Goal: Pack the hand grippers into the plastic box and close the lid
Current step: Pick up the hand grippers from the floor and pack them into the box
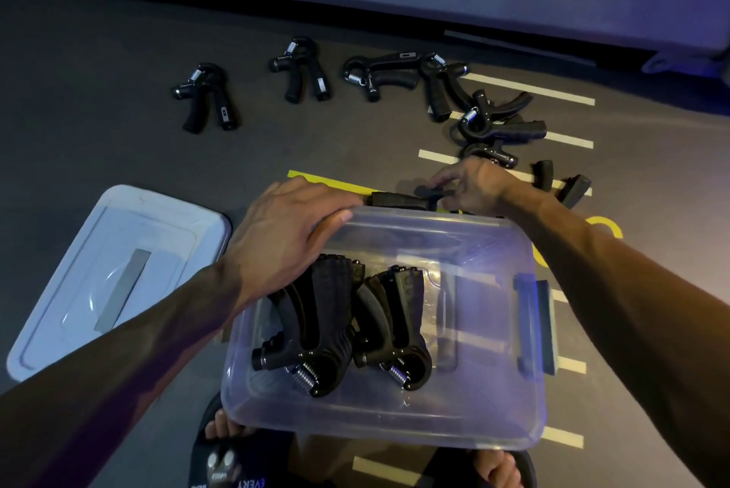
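A clear plastic box (493,424) stands on the floor in front of me with black hand grippers (316,321) lying inside at its left half. My left hand (284,226) rests on the box's far left rim, fingers curled over the edge. My right hand (470,187) is just beyond the far rim and pinches a black hand gripper (399,200) that lies across the rim's back. The pale lid (79,290) lies flat on the floor left of the box.
Several more black hand grippers lie on the dark floor beyond: one far left (207,96), one (302,70) in the middle, a cluster (493,124) at right. White and yellow floor markings run under the box. My sandalled feet (225,428) are below the box.
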